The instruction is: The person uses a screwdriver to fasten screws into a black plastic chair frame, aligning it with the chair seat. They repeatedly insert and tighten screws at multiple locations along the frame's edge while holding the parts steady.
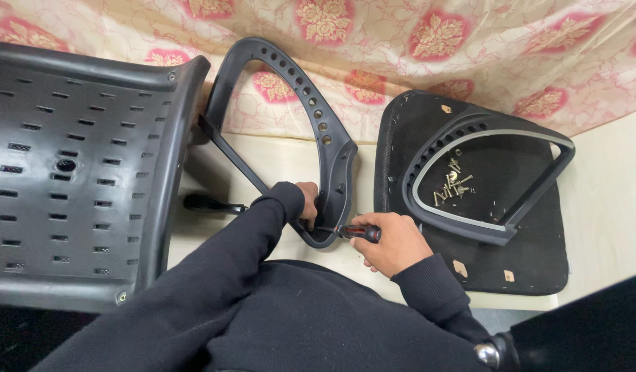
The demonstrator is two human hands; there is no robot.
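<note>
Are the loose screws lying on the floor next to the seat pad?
No, the screws lie on the seat pad, inside the second armrest.

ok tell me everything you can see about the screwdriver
The screwdriver has a red-and-black handle and a short dark shaft. It lies nearly level, tip pointing left into the lower bend of the black plastic armrest. The right hand wraps the handle; the left hand grips the armrest beside the tip.

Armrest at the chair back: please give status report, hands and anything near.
Left hand grips black armrest at lower end. Right hand holds screwdriver, tip at armrest base. Second armrest and loose screws lie on seat pad, apart.
</note>
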